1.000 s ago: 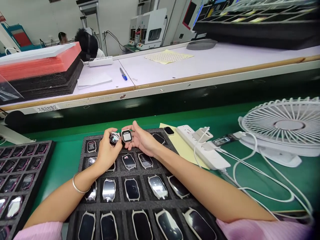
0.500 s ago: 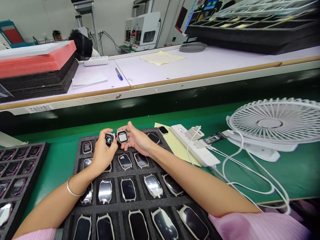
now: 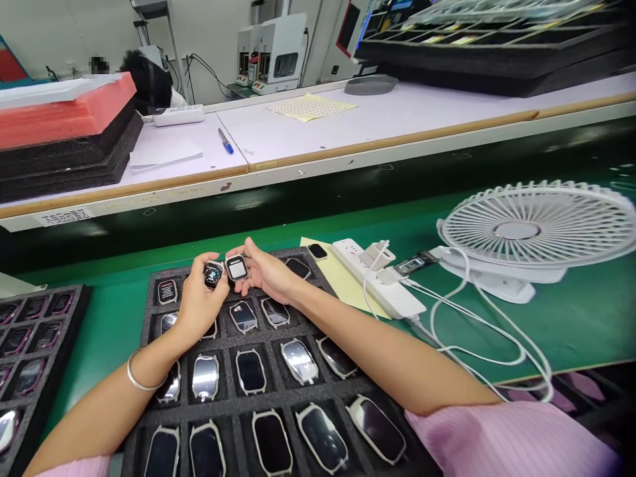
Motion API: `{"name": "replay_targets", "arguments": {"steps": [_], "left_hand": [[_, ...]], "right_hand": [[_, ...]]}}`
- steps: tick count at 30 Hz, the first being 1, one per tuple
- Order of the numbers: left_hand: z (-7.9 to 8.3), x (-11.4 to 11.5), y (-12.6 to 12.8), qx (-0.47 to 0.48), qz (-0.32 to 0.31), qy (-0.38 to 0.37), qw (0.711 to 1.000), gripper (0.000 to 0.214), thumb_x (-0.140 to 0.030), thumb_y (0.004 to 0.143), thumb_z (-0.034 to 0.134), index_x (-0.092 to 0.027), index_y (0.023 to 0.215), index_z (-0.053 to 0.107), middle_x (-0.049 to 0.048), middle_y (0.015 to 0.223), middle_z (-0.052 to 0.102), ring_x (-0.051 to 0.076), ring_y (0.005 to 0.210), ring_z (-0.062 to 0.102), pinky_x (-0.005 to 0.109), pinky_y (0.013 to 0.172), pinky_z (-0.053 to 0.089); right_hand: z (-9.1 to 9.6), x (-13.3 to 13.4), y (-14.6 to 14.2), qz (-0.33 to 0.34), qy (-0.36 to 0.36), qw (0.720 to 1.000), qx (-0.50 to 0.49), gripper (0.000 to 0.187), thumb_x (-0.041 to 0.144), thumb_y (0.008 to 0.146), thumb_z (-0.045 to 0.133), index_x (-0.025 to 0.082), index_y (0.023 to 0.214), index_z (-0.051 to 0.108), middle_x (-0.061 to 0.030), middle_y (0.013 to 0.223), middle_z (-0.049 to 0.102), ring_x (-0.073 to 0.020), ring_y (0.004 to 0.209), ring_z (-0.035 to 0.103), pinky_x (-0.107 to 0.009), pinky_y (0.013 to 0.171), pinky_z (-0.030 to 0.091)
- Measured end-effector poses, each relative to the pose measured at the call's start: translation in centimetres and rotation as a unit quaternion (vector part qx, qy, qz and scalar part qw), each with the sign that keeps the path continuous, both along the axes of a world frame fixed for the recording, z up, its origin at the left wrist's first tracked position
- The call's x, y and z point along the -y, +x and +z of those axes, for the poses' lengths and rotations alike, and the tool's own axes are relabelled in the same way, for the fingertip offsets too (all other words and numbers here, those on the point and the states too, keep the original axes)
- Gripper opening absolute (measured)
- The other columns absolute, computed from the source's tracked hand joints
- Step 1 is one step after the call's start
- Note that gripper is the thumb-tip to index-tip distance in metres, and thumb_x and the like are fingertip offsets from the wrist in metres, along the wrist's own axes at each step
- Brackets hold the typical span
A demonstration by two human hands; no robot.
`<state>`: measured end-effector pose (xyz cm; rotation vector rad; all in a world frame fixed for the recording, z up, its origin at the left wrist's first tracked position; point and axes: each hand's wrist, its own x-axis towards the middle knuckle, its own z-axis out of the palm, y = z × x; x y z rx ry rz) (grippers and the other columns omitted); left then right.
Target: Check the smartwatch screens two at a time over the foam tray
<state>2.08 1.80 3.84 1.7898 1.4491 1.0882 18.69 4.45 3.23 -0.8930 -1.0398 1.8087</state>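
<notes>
left hand (image 3: 199, 301): fingers curled around the dark-dial watch (image 3: 213, 273), pinched by its case edges between thumb and fingertips, so the face is uncovered and tilted up toward the wearer.
right hand (image 3: 265, 273): closed lightly on the lit-screen watch (image 3: 237, 268), fingers behind and along the side, thumb at the near edge, white display facing up.
the two watches: held side by side, just about touching, above the far rows of the foam tray (image 3: 223, 339). at the same height and angle, both faces can be read in one look.
wrists: both forearms lie low across the tray, likely a steady rest for the hands. a thin bangle (image 3: 139, 379) sits on the left wrist.
tray: black foam with one pocket per piece. the seated watches (image 3: 251, 371) lie face up and apart, with the foam ribs keeping the cases from rubbing.
pockets under the hands: hidden, so i cannot tell which are vacant.
second tray (image 3: 30, 331): to the left on the green mat, also filled with watches.
right of the tray: a yellow sheet (image 3: 342, 281) with one small dark piece (image 3: 317, 251) on it, then a white power strip (image 3: 377, 281) with plugs and white cables (image 3: 472, 331) looping off it.
fan (image 3: 536, 225): white, tipped back with its grille facing up, beside the strip.
far bench: a blue pen (image 3: 225, 140), papers and a stack of red and black foam sheets (image 3: 64, 132). another person (image 3: 144, 79) sits behind it, well apart.
</notes>
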Motion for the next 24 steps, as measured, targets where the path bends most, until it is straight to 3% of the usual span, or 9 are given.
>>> {"name": "replay_targets", "arguments": {"steps": [8,14,24], "left_hand": [[-0.12,0.05,0.04,-0.004,0.001,-0.018,1.000,0.038,-0.032,0.080,0.055,-0.019,0.116,0.054,0.0004,0.093,0.061,0.008,0.050,0.036,0.025,0.055,0.037],[-0.23,-0.02,-0.04,0.001,-0.001,-0.008,1.000,0.038,-0.030,0.079,0.057,-0.019,0.115,0.054,0.0021,0.098,0.063,0.011,0.059,0.046,0.025,0.059,0.040],[-0.27,-0.01,-0.05,-0.010,-0.008,-0.005,1.000,0.035,-0.029,0.078,0.057,-0.020,0.112,0.054,0.0012,0.094,0.063,0.012,0.061,0.048,0.025,0.060,0.040]], "right_hand": [[-0.30,-0.13,0.06,0.007,0.006,1.000,0.002,0.044,0.044,0.113,0.022,0.017,0.106,0.056,-0.0055,0.079,0.066,-0.0141,0.053,0.063,-0.021,0.047,0.053],[-0.35,-0.13,0.01,0.010,0.012,1.000,0.010,0.044,0.046,0.112,0.024,0.016,0.105,0.056,-0.0049,0.077,0.065,-0.0142,0.054,0.063,-0.021,0.047,0.053],[-0.24,-0.15,0.05,0.015,0.018,1.000,0.012,0.044,0.043,0.113,0.023,0.016,0.103,0.056,-0.0038,0.073,0.063,-0.0140,0.053,0.062,-0.020,0.047,0.054]]}}
